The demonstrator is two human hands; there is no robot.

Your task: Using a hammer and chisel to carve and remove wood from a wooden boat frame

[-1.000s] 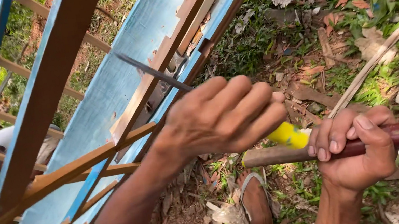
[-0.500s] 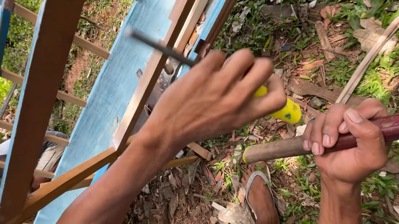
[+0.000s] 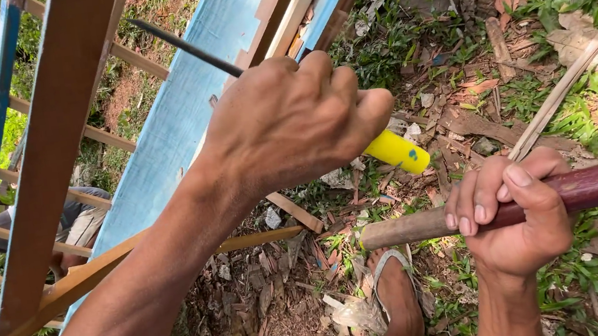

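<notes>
The left hand (image 3: 292,119) is closed in a fist around the yellow handle (image 3: 397,151) of a screwdriver (image 3: 183,48). Its dark shaft runs up and to the left, toward the edge of a blue panel (image 3: 178,130) set in a frame of wooden slats (image 3: 57,146); the tip lies against or just beside the frame, and the exact contact point cannot be made out. The right hand (image 3: 517,220) is wrapped tightly around a wooden handle (image 3: 429,224), reddish on the right and paler at its near-left end. The head of this tool lies outside the view, so its kind cannot be told. The two hands are near each other but apart.

Judged from the pose, the step is a prying or chiselling one. It would go best with the shaft held in line with the joint, the fist firm and clear of the yellow end, and any blow delivered squarely on that end. A sandalled foot (image 3: 397,301) stands on leaf-littered ground (image 3: 280,317) near the bottom, below the hands. Another person's clothing (image 3: 82,219) shows behind the slats at left.
</notes>
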